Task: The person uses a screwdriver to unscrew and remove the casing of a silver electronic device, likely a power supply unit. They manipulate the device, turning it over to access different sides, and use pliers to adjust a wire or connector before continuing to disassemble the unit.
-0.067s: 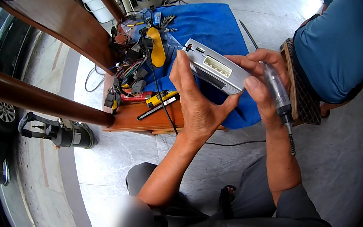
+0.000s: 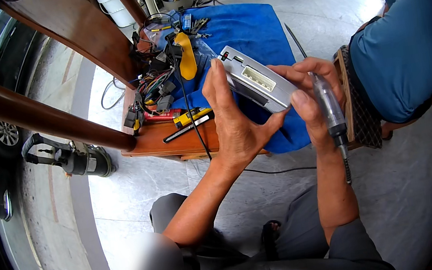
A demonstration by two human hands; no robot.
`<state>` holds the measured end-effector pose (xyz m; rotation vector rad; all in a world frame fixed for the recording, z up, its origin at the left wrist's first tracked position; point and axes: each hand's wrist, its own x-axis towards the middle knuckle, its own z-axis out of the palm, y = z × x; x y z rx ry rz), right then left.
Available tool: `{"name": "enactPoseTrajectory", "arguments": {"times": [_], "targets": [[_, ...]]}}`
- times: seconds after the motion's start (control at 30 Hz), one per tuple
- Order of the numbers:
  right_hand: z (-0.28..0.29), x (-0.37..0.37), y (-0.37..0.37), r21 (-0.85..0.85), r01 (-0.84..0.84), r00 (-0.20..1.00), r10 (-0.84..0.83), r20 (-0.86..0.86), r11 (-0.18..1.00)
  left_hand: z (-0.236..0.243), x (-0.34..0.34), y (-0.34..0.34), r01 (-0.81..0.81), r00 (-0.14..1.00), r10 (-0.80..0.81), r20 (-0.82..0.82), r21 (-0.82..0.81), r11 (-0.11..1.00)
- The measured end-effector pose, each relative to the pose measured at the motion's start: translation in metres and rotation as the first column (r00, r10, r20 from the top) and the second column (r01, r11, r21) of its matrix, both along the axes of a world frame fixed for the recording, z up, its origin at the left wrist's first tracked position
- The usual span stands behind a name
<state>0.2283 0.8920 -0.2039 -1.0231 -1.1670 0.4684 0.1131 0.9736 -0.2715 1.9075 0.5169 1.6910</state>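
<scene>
A silver electronic module (image 2: 269, 80) with a cream multi-pin socket is held tilted between my two hands, over the blue cloth. My left hand (image 2: 234, 124) grips its left end, fingers along the far side and thumb at the near lower edge. Round the right end, the thumb and fingers of my right hand (image 2: 310, 93) are closed. That same hand also keeps a pen-like tool (image 2: 328, 101) with a clear handle, its dark collar and ribbed cord end pointing down along my wrist. Part of the module's underside is hidden by my hands.
On the wooden table (image 2: 156, 144) lie a yellow-and-black cutter (image 2: 191, 117), a tangle of wires and connectors (image 2: 155, 85) and a yellow-handled tool (image 2: 186, 55). The blue cloth (image 2: 244, 24) drapes beyond. A person in blue (image 2: 410, 50) sits at right; a black pump-like device (image 2: 83, 160) stands left.
</scene>
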Motion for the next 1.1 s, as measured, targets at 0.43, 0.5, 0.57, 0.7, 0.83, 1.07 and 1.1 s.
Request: {"name": "enactPoseTrajectory", "arguments": {"times": [0.43,0.5,0.57,0.7,0.83,1.07,1.1], "targets": [[-0.008,0.008,0.004,0.001,-0.027,0.999,0.027,-0.029,1.0,0.005,-0.002,0.002,0.091,0.994,-0.096,-0.044,-0.109,0.99],[-0.009,0.009,0.005,0.0,-0.021,0.999,0.021,-0.038,1.0,0.004,-0.004,0.003,0.146,0.989,-0.149,-0.002,-0.163,0.976],[-0.009,0.008,0.005,-0.011,-0.001,1.0,0.001,-0.03,1.0,0.004,-0.005,0.004,0.133,0.99,-0.14,-0.025,-0.183,0.974],[-0.019,0.009,0.008,0.105,0.041,0.987,-0.057,0.149,0.994,0.001,-0.006,0.004,0.03,0.993,-0.044,-0.105,-0.129,0.991],[-0.014,0.007,0.005,0.119,0.187,0.841,-0.222,0.493,0.975,-0.004,-0.002,0.002,0.024,0.999,-0.02,0.038,-0.111,0.994],[-0.003,-0.006,0.009,0.099,0.3,0.788,-0.305,0.535,0.949,0.0,-0.006,0.011,-0.111,0.994,0.111,-0.006,-0.018,0.994],[-0.005,-0.007,0.01,0.062,0.311,0.821,-0.301,0.485,0.948,0.002,-0.005,0.012,-0.098,0.995,0.098,-0.007,-0.023,0.995]]}}
